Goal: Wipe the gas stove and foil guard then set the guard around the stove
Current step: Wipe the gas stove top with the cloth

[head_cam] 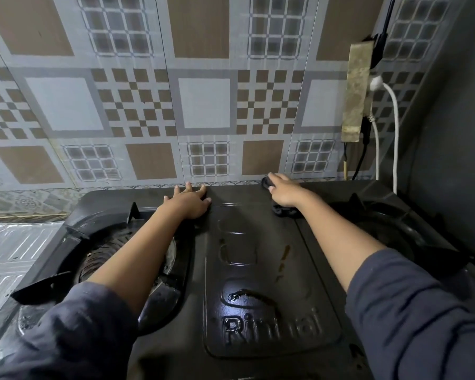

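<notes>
Spread flat, the left hand (188, 201) is pressing its straight fingers on the rear of the black stove (258, 270), holding nothing. The right hand (284, 193) is curling over a small dark object (266, 183) at the stove's back edge, just below the tiled wall (203, 105); whether that is a cloth or a fitting is too dark to tell. Both arms are reaching across the stove top, which is filling the lower part of the view. Brown streaks (284, 256) and a wet sheen are showing on the centre panel above the embossed brand name.

A silvery embossed foil sheet (8, 256), apparently the guard, is lying flat on the counter to the left, just beside the stove and not yet standing around it.

Judging by its metal body, the stove is likely heavy and stiff, and its greasy panel is probably slippery under a palm. The body's outer edges look like the safest hold. The pan-support prongs (133, 212) may lift loose. The foil is likely light, thin and quick to crease or tear, so taking it by two opposite edges with both hands would suit it best.

A taped power strip (358, 91) and a white cable (394, 119) are hanging on the wall at right, near the stove's rear corner.
</notes>
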`<state>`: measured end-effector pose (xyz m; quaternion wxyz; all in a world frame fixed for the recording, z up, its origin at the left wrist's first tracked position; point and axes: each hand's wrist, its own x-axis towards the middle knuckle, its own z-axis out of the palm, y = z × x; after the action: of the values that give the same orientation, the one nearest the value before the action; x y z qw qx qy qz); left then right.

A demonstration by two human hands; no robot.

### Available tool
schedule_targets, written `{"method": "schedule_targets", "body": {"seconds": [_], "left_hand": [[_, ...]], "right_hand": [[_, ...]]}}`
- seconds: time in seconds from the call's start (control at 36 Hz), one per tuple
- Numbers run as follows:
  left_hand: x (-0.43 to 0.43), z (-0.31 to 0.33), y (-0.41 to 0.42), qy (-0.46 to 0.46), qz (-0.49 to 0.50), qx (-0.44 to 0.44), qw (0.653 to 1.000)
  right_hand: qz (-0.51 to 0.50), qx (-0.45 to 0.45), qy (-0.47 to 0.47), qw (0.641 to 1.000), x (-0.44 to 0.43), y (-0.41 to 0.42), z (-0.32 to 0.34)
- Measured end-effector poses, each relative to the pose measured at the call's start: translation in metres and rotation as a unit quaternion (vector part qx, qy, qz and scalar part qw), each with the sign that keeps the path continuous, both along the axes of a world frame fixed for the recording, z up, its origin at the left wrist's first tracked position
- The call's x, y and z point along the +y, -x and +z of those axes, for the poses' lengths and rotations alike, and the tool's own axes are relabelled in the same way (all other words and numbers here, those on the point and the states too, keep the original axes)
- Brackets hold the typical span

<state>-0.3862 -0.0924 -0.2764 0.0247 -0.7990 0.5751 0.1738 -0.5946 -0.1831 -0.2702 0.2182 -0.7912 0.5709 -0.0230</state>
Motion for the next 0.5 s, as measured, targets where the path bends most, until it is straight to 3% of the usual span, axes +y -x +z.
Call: {"method": "schedule_targets", "body": {"seconds": [0.28, 0.5], "left_hand": [[0.026, 0.002, 0.019, 0.020, -0.074, -0.132, 0.988], [0.055, 0.003, 0.030, 0.046, -0.111, -0.196, 0.973]], "right_hand": [[0.147, -0.050, 0.043, 0.987, 0.052, -0.034, -0.005], [0.195, -0.042, 0.071, 0.977, 0.079, -0.028, -0.006]]}}
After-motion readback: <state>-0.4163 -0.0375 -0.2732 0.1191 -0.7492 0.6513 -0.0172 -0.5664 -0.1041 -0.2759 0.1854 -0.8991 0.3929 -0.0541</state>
